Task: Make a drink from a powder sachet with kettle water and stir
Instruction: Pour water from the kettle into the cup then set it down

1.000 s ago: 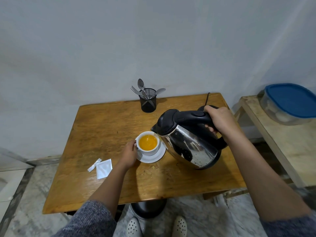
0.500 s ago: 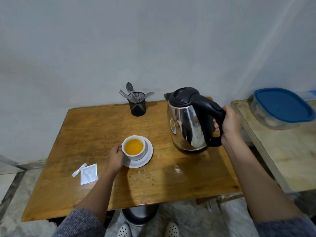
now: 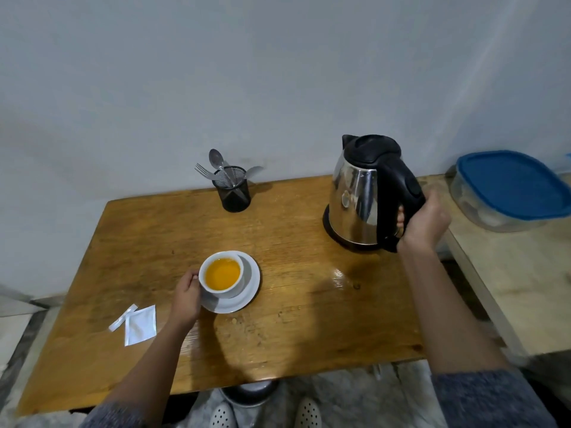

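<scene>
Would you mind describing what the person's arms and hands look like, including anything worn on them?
Both hands, the left hand and the right hand, are bare: no gloves, rings or watch show. The forearms are bare too. Each arm wears a grey-blue, speckled knit sleeve pushed up towards the elbow, the left one only showing at the bottom edge of the picture.

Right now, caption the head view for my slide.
Left hand steadies orange drink cup; right hand sets kettle upright.
</scene>
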